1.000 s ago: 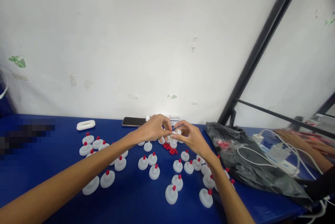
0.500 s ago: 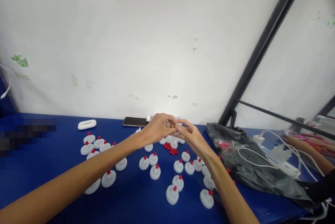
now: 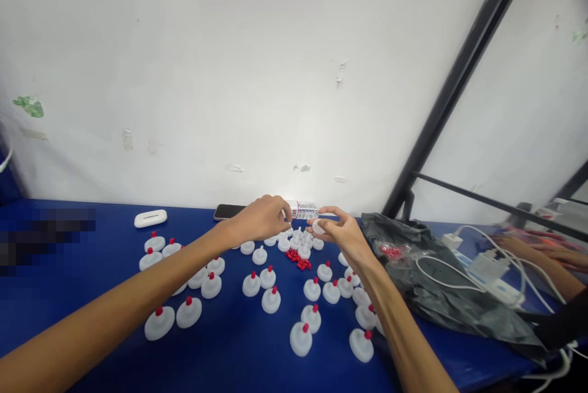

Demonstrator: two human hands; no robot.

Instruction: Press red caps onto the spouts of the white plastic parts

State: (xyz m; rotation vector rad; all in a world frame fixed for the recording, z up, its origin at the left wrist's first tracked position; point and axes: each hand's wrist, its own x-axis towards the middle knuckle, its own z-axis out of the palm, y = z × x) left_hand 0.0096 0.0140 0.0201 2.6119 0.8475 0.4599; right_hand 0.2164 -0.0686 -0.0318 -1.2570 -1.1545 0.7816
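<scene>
Between the thumb and fingers of my right hand point(image 3: 342, 231) is a white round nozzle cap point(image 3: 318, 226), its flat side towards me. My left hand point(image 3: 266, 215) is apart from it, a little to the left, with fingertips pinched together and pointing down; whatever they hold is too small to make out. Below both hands lie a cluster of white nozzle caps point(image 3: 283, 245) without red tips and a heap of small red tips point(image 3: 298, 260). Several white caps with red tips, such as one near the front point(image 3: 301, 339), stand on the blue table point(image 3: 239, 350).
Along the wall lie a white case point(image 3: 150, 218), a dark phone point(image 3: 228, 212) and a clear bottle point(image 3: 305, 210) on its side. To the right, a grey plastic bag point(image 3: 441, 301) sits under white cables and a power strip point(image 3: 498, 286). Another person's arm point(image 3: 546, 261) reaches in at far right.
My hands were together and have moved apart, the left one going left. The white cap in my right hand now shows, and so does more of the bottle behind.
</scene>
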